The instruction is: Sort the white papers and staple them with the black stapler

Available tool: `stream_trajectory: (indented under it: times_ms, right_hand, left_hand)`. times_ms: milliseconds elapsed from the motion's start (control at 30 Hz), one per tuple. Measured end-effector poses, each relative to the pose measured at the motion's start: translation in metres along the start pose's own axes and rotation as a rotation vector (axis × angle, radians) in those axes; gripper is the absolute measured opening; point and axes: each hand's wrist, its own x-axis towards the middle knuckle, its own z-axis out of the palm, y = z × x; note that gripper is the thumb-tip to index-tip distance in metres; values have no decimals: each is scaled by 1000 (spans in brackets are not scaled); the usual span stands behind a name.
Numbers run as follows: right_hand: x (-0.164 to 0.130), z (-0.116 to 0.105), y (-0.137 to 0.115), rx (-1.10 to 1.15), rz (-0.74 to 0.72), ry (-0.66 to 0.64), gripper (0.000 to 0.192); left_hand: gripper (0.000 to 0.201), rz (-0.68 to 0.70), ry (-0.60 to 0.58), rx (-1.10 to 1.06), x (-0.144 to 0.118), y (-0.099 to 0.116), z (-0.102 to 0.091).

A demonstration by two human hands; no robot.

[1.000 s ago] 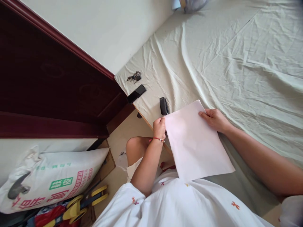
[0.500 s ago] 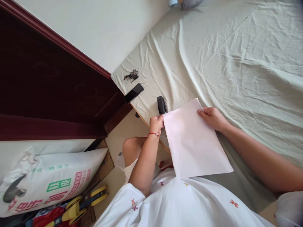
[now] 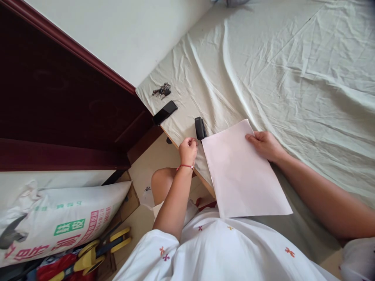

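1. Far left, a printed sack (image 3: pixel 58 222) lies on the floor by the dark wooden door (image 3: pixel 58 97), with yellow-handled tools (image 3: pixel 99 249) below it.
2. On the near corner of the bed (image 3: pixel 293 78) sit a bunch of keys (image 3: pixel 161 90) and a black phone (image 3: pixel 164 112), both untouched.
3. The left hand (image 3: pixel 187 149) hovers just beside the black stapler (image 3: pixel 200 128), fingers curled loosely together, pinching nothing that I can see; it is not on the stapler.
4. The paper (image 3: pixel 240 171) lies flat on the sheet, its top-left corner touching the stapler's end. I cannot tell whether a staple is in.
5. The right hand (image 3: pixel 263 144) rests on the paper's top-right edge, fingers pressed down, pinning it.
6. My guess: paper lined up, stapling itself possibly not done.
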Motion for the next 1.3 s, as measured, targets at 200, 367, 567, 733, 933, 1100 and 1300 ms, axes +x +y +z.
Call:
stream_trajectory:
  times_ms: [200,367,567,733,933,1100,1300]
  right_hand:
    - [2,-5,-2,-4,55,-19,39]
    - [1,-10,-6,-33,67,-17,37]
    - [1,-14,-9,53,111,-38,34]
    - [0,-13,-15,-1,137,-33,32]
    - [2,-14,-13,7,137,-76,33]
    - [1,-15,-13,-16,130,-83,34]
    - [-3,-19,-17,3,158,-116,33]
  left_hand:
    - [34,-51,-146,66,11,21,8]
    - [39,-5,-121,161,25,27,10]
    - [56,195,-121,396,48,38,16]
    - [52,126,-270,460,56,48,25]
    - [50,113,-325,487,51,55,28]
    - [53,135,-359,374,39,50,27]
    - [64,162,-456,64,13,18,2]
